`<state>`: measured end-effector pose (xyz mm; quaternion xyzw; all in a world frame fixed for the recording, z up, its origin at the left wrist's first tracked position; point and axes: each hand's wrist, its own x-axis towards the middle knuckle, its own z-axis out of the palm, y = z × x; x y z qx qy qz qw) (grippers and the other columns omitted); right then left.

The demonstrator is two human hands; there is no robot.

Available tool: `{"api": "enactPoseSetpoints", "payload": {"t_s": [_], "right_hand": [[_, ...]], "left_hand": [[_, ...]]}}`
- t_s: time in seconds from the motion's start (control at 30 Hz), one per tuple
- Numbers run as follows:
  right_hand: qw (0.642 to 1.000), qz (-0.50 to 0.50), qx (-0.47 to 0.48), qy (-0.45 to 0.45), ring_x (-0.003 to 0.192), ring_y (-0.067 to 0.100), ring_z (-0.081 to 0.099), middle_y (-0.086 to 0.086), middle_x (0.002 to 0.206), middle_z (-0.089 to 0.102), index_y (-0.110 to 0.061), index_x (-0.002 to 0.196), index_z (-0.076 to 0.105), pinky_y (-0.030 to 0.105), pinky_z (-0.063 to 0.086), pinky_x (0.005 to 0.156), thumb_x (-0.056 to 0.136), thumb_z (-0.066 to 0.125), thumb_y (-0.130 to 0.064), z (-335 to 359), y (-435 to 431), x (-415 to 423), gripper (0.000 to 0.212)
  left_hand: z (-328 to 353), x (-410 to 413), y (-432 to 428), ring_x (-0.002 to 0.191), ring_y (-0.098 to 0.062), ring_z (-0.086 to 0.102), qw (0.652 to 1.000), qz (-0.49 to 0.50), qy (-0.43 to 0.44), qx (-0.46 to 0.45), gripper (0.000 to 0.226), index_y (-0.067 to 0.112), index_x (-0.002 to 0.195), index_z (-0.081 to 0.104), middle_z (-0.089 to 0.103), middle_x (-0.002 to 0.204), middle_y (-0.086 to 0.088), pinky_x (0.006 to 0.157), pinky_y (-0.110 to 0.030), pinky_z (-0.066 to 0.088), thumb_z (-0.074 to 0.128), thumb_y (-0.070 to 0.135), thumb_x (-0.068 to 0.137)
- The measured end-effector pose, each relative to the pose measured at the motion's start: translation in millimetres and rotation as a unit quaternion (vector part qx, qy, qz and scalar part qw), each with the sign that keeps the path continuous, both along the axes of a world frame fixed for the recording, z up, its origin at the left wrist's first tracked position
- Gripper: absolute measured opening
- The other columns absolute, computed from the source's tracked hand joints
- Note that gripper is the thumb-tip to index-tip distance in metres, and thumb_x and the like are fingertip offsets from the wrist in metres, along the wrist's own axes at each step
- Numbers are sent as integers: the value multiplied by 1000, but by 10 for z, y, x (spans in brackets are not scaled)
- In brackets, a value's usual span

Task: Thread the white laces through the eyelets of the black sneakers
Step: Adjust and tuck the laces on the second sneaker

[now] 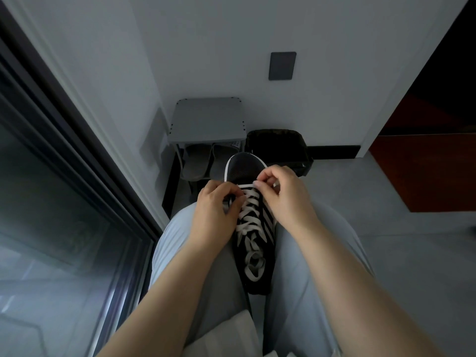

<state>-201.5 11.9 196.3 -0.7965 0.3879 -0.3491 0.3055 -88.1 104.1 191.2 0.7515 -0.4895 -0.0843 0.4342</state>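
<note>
One black sneaker point(244, 168) is in view, and all else is counted from it. One white lace point(248, 220) crosses up its front. Two hands are at it: the left hand point(213, 210) on its left side and the right hand point(283, 194) on its right side, near the toe. Two legs point(175, 240) in pale trousers flank it, one on each side. Beyond its toe are two grey slippers point(197, 162), side by side, under one grey stool point(207, 122). One black bin point(278, 145) stands beyond the toe, to the right. One dark wall plate point(282, 65) is higher up, farther beyond.
</note>
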Motion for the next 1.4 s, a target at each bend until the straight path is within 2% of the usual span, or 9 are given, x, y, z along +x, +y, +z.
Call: {"api": "enactPoseSetpoints", "payload": {"t_s": [0.1, 0.23, 0.47, 0.67, 0.8, 0.9, 1.03, 1.3, 1.4], "right_hand": [[998, 42, 0, 48, 62, 1, 49, -7, 78, 50, -15, 86, 65, 8, 38, 59, 84, 68, -25, -32, 41, 12, 11], [998, 38, 9, 54, 64, -2, 48, -6, 83, 50, -7, 81, 63, 5, 36, 60, 87, 64, -17, -28, 25, -5, 12], [995, 37, 71, 63, 67, 1, 49, -2, 85, 55, -10, 82, 63, 6, 36, 60, 89, 61, -22, 4, 49, -68, 15], [1000, -2, 7, 30, 66, 2, 50, -8, 81, 49, -19, 81, 58, 6, 38, 60, 85, 65, -15, 30, 129, -114, 9], [995, 41, -31, 84, 62, -1, 47, -16, 76, 40, -18, 86, 65, 10, 37, 56, 84, 68, -24, 35, 191, -146, 6], [992, 47, -14, 115, 64, 0, 45, -13, 78, 40, -15, 89, 65, 12, 34, 58, 87, 65, -23, 23, 189, -106, 9], [990, 48, 25, 130, 78, 12, 52, -6, 91, 45, -11, 93, 61, 23, 41, 69, 92, 57, -23, 25, 195, -84, 13], [996, 31, 23, 86, 69, -3, 45, -14, 81, 41, -12, 85, 60, 4, 35, 63, 90, 60, -20, 31, 168, -161, 9], [996, 49, 12, 69, 71, 3, 49, -10, 83, 46, -17, 87, 59, 9, 39, 64, 86, 66, -25, 24, 191, -117, 11]], "left_hand": [[-19, 14, 1, 94, -18, 52, 1000, -10, 12, 3, 2, 16, 85, 64, 49, 90, 9, 82, -28, 45, 66, 16, 84], [3, 50, -17, 89, -14, 51, 999, -11, 41, 33, 3, 14, 85, 61, 48, 94, 5, 73, -6, 38, 60, 15, 88], [105, 180, 17, 78, 2, 46, 986, -62, 101, 118, 9, 18, 82, 55, 44, 105, 2, 67, 5, 32, 56, 16, 91], [69, 77, 31, 76, 0, 49, 996, 2, 89, 25, 13, 21, 87, 52, 46, 100, 3, 67, 1, 36, 62, 13, 86], [2, 7, 93, 81, -7, 53, 999, -18, 12, -40, 14, 21, 86, 59, 46, 93, 11, 70, -9, 42, 70, 14, 80], [-29, -14, 56, 87, -20, 54, 999, -2, -39, -14, 12, 14, 82, 67, 47, 93, 5, 76, -25, 42, 75, 20, 76], [2, -46, 18, 98, -24, 46, 996, 11, -77, 40, 13, 9, 89, 66, 46, 97, 1, 79, -13, 23, 69, 19, 81], [67, 90, 143, 108, -21, 41, 994, -33, -39, 92, 13, 9, 98, 60, 46, 109, 0, 79, -12, 21, 57, 18, 90], [65, 28, 125, 100, -21, 43, 995, -32, -45, 80, 13, 10, 97, 58, 46, 101, 2, 77, -14, 23, 59, 21, 89]]}}
